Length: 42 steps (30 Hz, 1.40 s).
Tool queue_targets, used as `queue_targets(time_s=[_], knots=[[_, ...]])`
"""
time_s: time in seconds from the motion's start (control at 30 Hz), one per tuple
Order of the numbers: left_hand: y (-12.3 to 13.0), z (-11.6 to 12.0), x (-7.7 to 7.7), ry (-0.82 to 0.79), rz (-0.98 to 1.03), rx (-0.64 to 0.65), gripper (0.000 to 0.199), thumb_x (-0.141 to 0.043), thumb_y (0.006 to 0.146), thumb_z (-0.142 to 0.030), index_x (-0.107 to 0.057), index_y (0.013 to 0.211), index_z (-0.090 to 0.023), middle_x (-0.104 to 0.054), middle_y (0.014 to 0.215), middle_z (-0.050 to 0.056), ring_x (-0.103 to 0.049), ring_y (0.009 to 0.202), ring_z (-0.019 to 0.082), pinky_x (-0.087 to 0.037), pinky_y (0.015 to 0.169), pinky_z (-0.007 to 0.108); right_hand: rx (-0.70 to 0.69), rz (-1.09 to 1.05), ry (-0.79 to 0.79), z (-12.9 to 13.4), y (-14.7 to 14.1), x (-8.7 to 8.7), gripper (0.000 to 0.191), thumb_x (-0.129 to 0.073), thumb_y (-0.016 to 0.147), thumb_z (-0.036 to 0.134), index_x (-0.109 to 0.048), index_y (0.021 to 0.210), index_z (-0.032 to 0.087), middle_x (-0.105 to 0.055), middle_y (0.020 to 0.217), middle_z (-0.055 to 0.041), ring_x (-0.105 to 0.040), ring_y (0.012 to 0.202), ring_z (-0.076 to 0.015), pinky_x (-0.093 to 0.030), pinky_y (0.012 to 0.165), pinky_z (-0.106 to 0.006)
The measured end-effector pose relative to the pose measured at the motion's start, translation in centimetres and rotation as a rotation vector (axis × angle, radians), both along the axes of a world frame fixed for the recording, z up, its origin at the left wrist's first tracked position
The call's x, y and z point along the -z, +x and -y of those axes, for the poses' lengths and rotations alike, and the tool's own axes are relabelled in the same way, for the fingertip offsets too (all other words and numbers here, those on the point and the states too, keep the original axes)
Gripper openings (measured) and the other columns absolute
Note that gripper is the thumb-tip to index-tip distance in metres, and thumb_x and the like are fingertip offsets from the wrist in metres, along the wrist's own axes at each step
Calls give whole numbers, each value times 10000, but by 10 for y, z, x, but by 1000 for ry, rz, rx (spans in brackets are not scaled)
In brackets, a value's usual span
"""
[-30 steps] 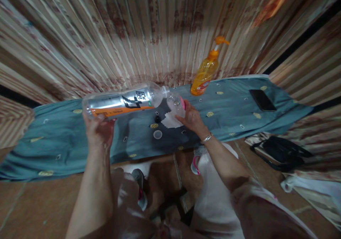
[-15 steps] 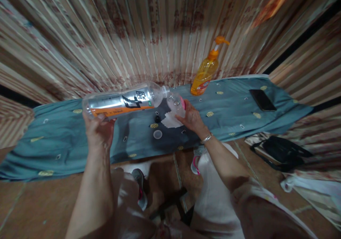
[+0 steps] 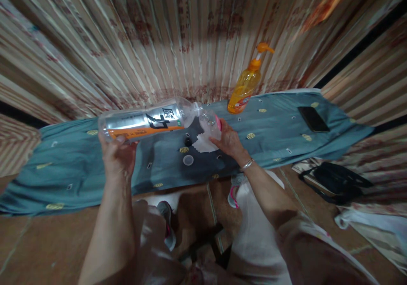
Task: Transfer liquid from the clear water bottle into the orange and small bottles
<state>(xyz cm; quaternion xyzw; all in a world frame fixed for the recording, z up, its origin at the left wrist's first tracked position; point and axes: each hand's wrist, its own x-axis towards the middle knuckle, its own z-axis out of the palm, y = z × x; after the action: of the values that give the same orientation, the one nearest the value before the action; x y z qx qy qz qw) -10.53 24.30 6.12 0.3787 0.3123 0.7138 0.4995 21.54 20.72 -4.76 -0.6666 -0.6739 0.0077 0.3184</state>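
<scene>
My left hand [image 3: 119, 153] is closed round the base of a large clear bottle [image 3: 143, 120] with a silver and orange label, lying nearly level in the air. Its open neck points right and meets a small clear container [image 3: 208, 121] with a pink rim or ring. My right hand [image 3: 229, 140] grips that container at its pink end. Below it, a white piece of paper or film [image 3: 205, 143] lies on the teal cloth [image 3: 171, 170]. A small dark cap [image 3: 188, 141] and a round translucent lid [image 3: 188, 160] are near it.
An orange pump bottle [image 3: 244, 90] stands at the cloth's back edge. A black phone [image 3: 313, 119] lies at the right. On the floor at the right is a black bag [image 3: 340, 179]. A pleated curtain [image 3: 159, 43] hangs behind the cloth-covered surface.
</scene>
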Motion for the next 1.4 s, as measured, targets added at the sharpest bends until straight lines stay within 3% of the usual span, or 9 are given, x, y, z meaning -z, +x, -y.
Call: queue_targets(time_s=[0.47,0.9,1.17,1.4], knots=[[0,0,2,-16,-10,-13,650,-736,458,-155,-640,1080,-320,-704,990,-25,-590,820,168,-426,614,246,-1,5,3,0,1,1,832,-770,898,419,-382,1556,92,-664,1380,-260,-676,1249,-387,-567,1065,-545],[0,0,0,-13,7,-6,720,-718,454,-135,-660,1147,-321,-736,1027,-35,-624,820,160,-484,616,242,-3,9,-15,0,1,-2,809,-762,898,408,-394,1537,76,-666,1393,-270,-678,1265,-391,-547,1105,-545],[-2,-2,4,-9,16,-7,601,-726,462,-136,-659,1041,-283,-725,965,-37,-639,825,163,-472,579,227,3,-12,-14,0,1,-1,806,-780,881,368,-408,1533,74,-665,1396,-264,-668,1276,-396,-547,1099,-552],[-1,-1,2,0,8,0,696,-719,463,-137,-661,1136,-304,-727,1031,-30,-630,809,161,-474,566,234,9,0,-20,0,1,0,800,-787,880,384,-432,1518,57,-653,1400,-278,-671,1262,-392,-555,1089,-535]])
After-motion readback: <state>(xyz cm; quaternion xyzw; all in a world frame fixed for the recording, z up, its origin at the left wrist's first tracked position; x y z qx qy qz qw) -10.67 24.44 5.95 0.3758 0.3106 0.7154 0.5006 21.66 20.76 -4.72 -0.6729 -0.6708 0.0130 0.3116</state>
